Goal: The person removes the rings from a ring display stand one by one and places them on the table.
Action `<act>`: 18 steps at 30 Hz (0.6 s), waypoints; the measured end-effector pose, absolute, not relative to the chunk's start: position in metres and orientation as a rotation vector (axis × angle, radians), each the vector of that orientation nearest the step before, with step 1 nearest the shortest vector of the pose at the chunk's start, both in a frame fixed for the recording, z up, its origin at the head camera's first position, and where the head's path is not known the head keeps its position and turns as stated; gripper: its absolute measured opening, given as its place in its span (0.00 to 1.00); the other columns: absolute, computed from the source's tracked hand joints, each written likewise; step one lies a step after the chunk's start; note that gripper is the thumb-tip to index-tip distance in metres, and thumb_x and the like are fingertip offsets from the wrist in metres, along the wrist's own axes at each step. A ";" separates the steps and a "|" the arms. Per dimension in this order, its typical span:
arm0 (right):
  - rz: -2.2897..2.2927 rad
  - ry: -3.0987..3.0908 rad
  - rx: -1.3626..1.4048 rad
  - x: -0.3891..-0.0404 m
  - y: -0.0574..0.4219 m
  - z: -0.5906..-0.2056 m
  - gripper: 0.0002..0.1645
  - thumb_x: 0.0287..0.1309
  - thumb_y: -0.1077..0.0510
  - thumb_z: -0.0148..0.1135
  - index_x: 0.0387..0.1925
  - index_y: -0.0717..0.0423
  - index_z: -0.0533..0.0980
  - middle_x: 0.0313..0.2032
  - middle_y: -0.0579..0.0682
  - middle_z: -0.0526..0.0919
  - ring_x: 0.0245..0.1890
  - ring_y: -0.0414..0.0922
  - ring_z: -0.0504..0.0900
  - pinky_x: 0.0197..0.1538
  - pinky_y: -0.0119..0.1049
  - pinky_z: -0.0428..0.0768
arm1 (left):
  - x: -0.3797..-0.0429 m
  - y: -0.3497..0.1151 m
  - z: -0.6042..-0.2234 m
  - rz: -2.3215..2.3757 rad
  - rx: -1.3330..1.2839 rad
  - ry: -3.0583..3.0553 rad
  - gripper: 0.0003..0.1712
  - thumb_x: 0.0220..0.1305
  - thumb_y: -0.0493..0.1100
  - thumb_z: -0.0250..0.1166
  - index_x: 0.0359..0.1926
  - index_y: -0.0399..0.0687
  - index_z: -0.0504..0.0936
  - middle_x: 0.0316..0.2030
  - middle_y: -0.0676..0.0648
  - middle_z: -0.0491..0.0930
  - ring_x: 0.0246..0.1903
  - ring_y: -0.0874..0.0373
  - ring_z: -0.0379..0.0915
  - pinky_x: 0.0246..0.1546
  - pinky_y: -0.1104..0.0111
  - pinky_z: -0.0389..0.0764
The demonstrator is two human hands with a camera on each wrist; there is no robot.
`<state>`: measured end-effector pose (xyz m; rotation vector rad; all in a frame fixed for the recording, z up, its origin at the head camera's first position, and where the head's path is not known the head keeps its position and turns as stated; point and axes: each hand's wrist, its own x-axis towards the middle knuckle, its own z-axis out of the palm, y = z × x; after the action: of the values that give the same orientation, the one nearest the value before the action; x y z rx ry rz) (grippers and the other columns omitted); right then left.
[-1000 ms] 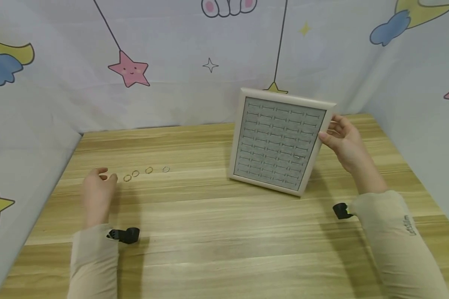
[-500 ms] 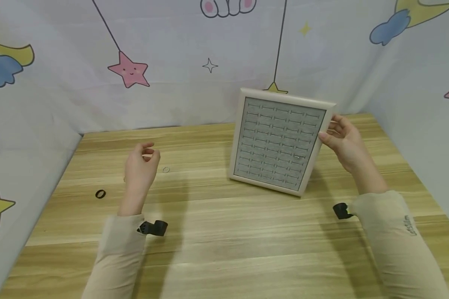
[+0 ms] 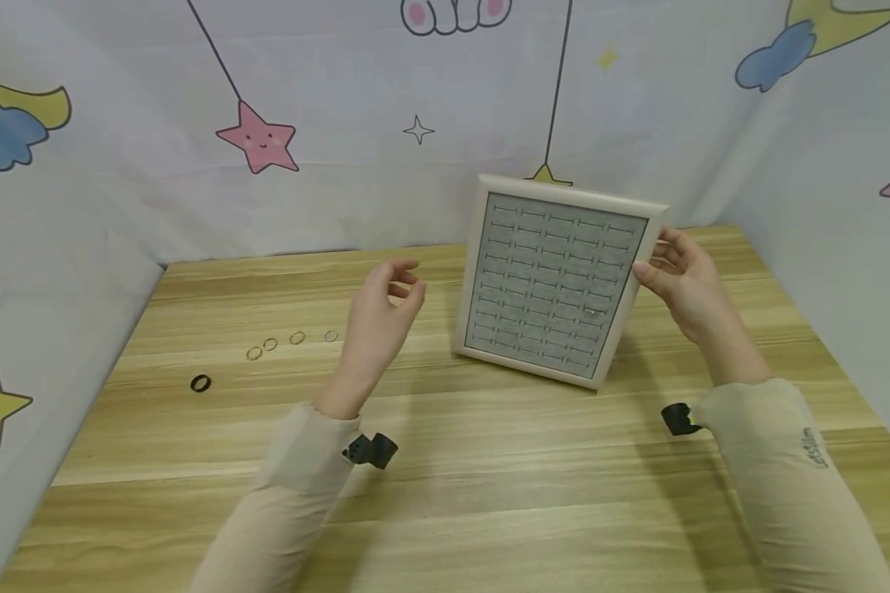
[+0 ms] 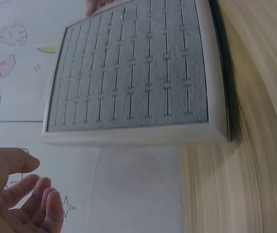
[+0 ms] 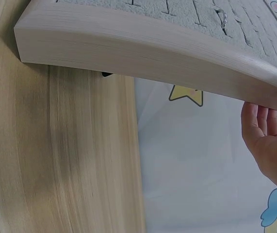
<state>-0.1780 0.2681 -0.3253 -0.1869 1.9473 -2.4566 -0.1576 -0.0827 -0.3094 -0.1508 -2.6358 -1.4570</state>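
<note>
A ring display board (image 3: 545, 284) with a pale frame and grey slotted foam leans back on the table. My right hand (image 3: 678, 288) grips its right edge, thumb on the front and fingers behind. One silver ring (image 5: 222, 18) sits in a slot near that edge. My left hand (image 3: 378, 329) hovers left of the board, apart from it. In the left wrist view its fingers (image 4: 46, 206) are loosely bent, and nothing shows between them and the thumb. On the table to its left lie a black ring (image 3: 201, 383), several gold-coloured rings (image 3: 297, 338) and a silver-looking ring (image 3: 330, 336).
The wooden table (image 3: 445, 502) meets a white printed curtain (image 3: 341, 198) at its back and sides. A dark stand part (image 5: 107, 74) shows behind the board's frame. Small black wrist cameras (image 3: 371, 450) stick out from both sleeves.
My left hand has swept right from beside the rings to near the board, bringing the black ring into sight. The right hand and the board have stayed put.
</note>
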 end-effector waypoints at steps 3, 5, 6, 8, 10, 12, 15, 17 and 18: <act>-2.452 1.947 -0.190 -0.179 0.267 -0.325 0.23 0.58 0.72 0.58 0.51 0.49 0.67 0.41 0.42 0.77 0.39 0.33 0.78 0.43 0.20 0.78 | -0.157 -0.065 -0.309 -1.473 -0.230 -2.635 0.19 0.67 0.40 0.58 0.57 0.43 0.74 0.47 0.43 0.78 0.45 0.50 0.75 0.40 0.63 0.78; -2.453 1.945 -0.193 -0.179 0.267 -0.325 0.23 0.58 0.72 0.58 0.51 0.49 0.67 0.41 0.42 0.77 0.39 0.34 0.78 0.43 0.20 0.78 | -0.156 -0.054 -0.310 -1.464 -0.284 -2.642 0.18 0.67 0.40 0.57 0.57 0.43 0.75 0.46 0.44 0.78 0.45 0.51 0.75 0.40 0.63 0.78; -2.458 1.939 -0.193 -0.179 0.267 -0.325 0.23 0.58 0.72 0.58 0.51 0.50 0.67 0.41 0.42 0.77 0.39 0.34 0.78 0.42 0.20 0.78 | -0.156 -0.048 -0.311 -1.453 -0.310 -2.652 0.17 0.67 0.39 0.58 0.56 0.43 0.75 0.46 0.44 0.78 0.45 0.52 0.75 0.41 0.63 0.78; -2.465 1.929 -0.190 -0.179 0.267 -0.325 0.23 0.58 0.72 0.58 0.51 0.50 0.67 0.40 0.42 0.78 0.39 0.34 0.78 0.42 0.21 0.79 | -0.155 -0.036 -0.313 -1.424 -0.373 -2.674 0.17 0.67 0.39 0.58 0.56 0.44 0.76 0.47 0.45 0.79 0.45 0.52 0.75 0.42 0.64 0.79; -2.476 1.916 -0.183 -0.179 0.267 -0.325 0.23 0.58 0.72 0.58 0.51 0.50 0.67 0.40 0.42 0.78 0.38 0.34 0.78 0.42 0.21 0.79 | -0.154 -0.024 -0.316 -1.385 -0.443 -2.702 0.17 0.67 0.39 0.59 0.55 0.45 0.77 0.47 0.46 0.79 0.45 0.53 0.75 0.43 0.64 0.79; -2.485 1.904 -0.178 -0.179 0.267 -0.325 0.23 0.58 0.73 0.58 0.51 0.51 0.67 0.40 0.42 0.78 0.38 0.35 0.78 0.42 0.21 0.79 | -0.153 -0.013 -0.320 -1.364 -0.519 -2.713 0.16 0.66 0.39 0.60 0.55 0.44 0.77 0.47 0.46 0.80 0.45 0.54 0.76 0.45 0.65 0.79; -2.488 1.906 -0.176 -0.179 0.267 -0.326 0.23 0.58 0.73 0.58 0.51 0.50 0.67 0.40 0.42 0.78 0.38 0.35 0.78 0.43 0.21 0.79 | -0.152 0.003 -0.325 -1.334 -0.605 -2.739 0.16 0.66 0.39 0.60 0.54 0.45 0.78 0.46 0.46 0.80 0.44 0.54 0.77 0.46 0.67 0.79; -2.486 1.910 -0.176 -0.179 0.268 -0.326 0.23 0.58 0.73 0.58 0.51 0.50 0.67 0.40 0.42 0.78 0.38 0.35 0.78 0.43 0.21 0.79 | -0.151 0.012 -0.328 -1.325 -0.643 -2.755 0.16 0.66 0.39 0.60 0.54 0.46 0.78 0.46 0.47 0.81 0.45 0.55 0.77 0.46 0.69 0.79; -2.482 1.915 -0.176 -0.179 0.268 -0.326 0.23 0.58 0.72 0.58 0.51 0.50 0.67 0.40 0.42 0.77 0.38 0.35 0.78 0.43 0.21 0.79 | -0.151 0.016 -0.330 -1.322 -0.656 -2.769 0.16 0.66 0.39 0.60 0.55 0.46 0.78 0.46 0.47 0.81 0.45 0.56 0.77 0.46 0.70 0.78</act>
<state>-0.1794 0.2680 -0.3261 -0.1759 1.9154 -2.4818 -0.1511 0.0162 -0.3297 -0.6558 -2.7687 -1.3221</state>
